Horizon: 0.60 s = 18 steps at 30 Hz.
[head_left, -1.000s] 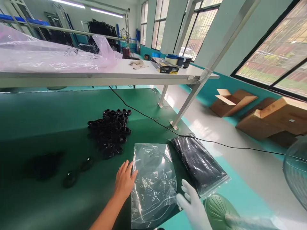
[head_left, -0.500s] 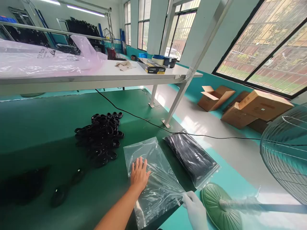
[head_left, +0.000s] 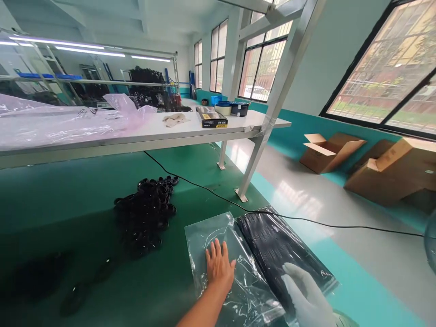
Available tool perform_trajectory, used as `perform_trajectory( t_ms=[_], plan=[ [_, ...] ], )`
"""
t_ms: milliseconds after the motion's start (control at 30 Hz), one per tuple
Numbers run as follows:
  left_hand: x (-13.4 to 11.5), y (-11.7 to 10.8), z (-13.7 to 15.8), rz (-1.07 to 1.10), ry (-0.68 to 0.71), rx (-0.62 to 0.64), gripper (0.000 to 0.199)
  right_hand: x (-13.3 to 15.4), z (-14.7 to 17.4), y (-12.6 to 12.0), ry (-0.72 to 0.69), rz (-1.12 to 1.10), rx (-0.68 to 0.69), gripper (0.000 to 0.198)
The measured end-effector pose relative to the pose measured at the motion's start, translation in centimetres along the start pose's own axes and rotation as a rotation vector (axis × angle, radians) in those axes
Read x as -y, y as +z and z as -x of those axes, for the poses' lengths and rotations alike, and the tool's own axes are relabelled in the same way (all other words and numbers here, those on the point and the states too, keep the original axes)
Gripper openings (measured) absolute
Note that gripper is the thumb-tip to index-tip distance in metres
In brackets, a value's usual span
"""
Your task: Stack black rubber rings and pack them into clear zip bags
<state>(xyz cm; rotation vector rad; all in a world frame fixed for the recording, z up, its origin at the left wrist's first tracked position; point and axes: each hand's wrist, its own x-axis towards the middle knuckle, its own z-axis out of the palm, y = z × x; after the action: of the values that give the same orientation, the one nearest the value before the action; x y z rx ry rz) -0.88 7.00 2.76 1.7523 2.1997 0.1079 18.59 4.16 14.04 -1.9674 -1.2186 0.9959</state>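
Note:
My bare left hand (head_left: 220,268) lies flat, fingers spread, on an empty clear plastic bag (head_left: 200,231) that rests on the green surface. My right hand (head_left: 308,293), in a white glove, is over the near part of a clear bag packed with dark, thin strip-like pieces (head_left: 264,238). Its thumb and fingers are apart and nothing shows between them; whether it touches the packed bag I cannot tell. The packed bag lies right beside the empty one. Left of both is a pile of glossy black pieces with rounded, ring-like ends (head_left: 146,213).
A black cable (head_left: 204,187) runs across the green surface and the packed bag's far end. Behind stands a white raised shelf (head_left: 136,141) with pink plastic film, a cloth and a small box (head_left: 213,119). Open cardboard boxes (head_left: 327,152) sit on the floor at right.
My right hand has let go of the clear bag's near corner and moved over the packed bag. My left hand stays flat on the empty bag. The camera view has tilted up.

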Motion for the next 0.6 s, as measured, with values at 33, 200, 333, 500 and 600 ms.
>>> perform_trajectory(
  t_ms=[33,200,333,500,600],
  plan=[
    [0.1,-0.5,0.4,0.007,0.009,0.003,0.059,0.8,-0.3,0.1,-0.038,0.015,-0.004,0.050],
    [3.1,-4.0,3.4,0.037,-0.044,0.030,0.051,4.1,-1.8,1.7,-0.151,0.070,0.127,0.044],
    [7.1,-6.1,5.7,0.105,-0.221,0.074,0.048,6.3,-3.0,5.1,-0.331,0.165,0.327,0.036],
    [15.0,-8.7,6.2,0.196,-0.363,-0.055,0.046,8.7,-4.0,12.4,-0.561,0.245,0.532,0.030],
    [21.9,-11.4,4.5,0.210,-0.391,-0.206,0.046,10.3,-3.7,18.3,-0.522,0.217,0.658,0.029]
  ],
)
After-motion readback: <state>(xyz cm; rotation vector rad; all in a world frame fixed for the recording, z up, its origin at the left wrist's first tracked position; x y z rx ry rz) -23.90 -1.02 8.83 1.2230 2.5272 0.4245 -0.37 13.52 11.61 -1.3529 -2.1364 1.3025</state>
